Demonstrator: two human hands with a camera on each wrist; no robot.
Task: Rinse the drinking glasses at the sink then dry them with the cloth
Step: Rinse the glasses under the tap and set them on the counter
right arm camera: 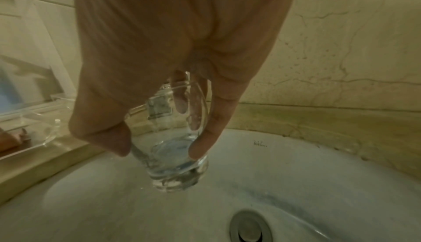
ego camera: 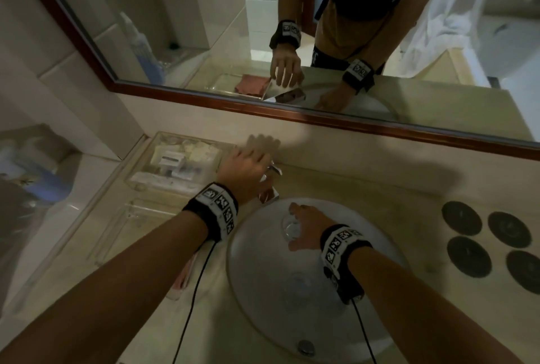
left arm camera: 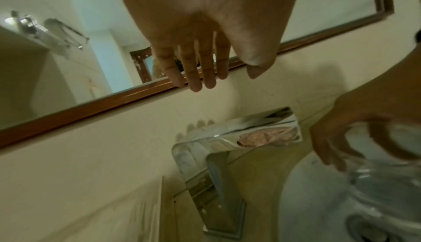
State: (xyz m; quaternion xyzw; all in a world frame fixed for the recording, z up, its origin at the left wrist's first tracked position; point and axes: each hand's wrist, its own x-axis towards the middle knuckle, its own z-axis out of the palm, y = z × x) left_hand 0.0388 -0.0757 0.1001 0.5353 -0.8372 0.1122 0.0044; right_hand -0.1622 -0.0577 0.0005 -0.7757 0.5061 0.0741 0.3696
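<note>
My right hand (ego camera: 306,227) grips a clear drinking glass (ego camera: 290,227) from above, over the back of the white sink (ego camera: 292,314) and just in front of the chrome faucet (ego camera: 269,194). In the right wrist view the thumb and fingers (right arm camera: 205,143) wrap the glass (right arm camera: 173,172), which hangs above the basin (right arm camera: 296,174). My left hand (ego camera: 251,159) is over the faucet's top with its fingers (left arm camera: 196,76) straight; whether it touches the faucet (left arm camera: 205,156) I cannot tell. A pinkish cloth (ego camera: 182,279) lies left of the sink, mostly under my left forearm.
A clear tray (ego camera: 175,165) of toiletries sits on the counter left of the faucet. Several dark round coasters (ego camera: 485,243) lie to the right of the basin. A framed mirror (ego camera: 263,109) runs along the wall behind. The drain (right arm camera: 248,228) is at the basin's bottom.
</note>
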